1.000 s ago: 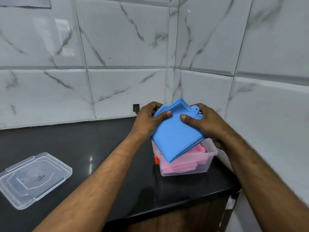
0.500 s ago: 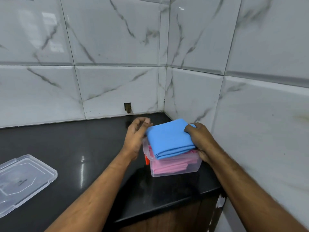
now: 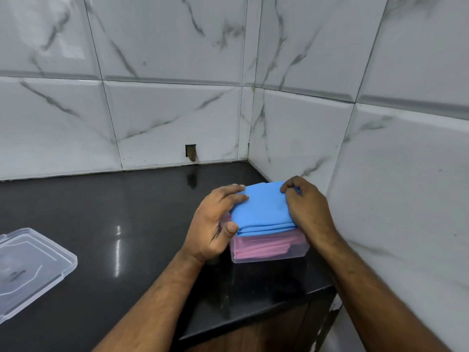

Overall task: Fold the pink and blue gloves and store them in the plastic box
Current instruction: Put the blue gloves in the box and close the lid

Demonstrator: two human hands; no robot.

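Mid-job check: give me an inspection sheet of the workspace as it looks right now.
Surface: black glossy counter, in a tiled corner.
Job's things: folded blue gloves on top of pink gloves in the clear plastic box; blue stack stands above the rim.
Clutter: clear lid lying apart at left.
Grippers: left hand touches the blue stack's side; right hand holds its far edge.
Cables: nothing seen.
Surroundings: marble-look wall tiles, small hole.

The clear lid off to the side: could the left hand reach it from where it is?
Probably yes: the lid lies uncovered on the counter, nothing between it and the left hand, which first must let go of the blue glove.
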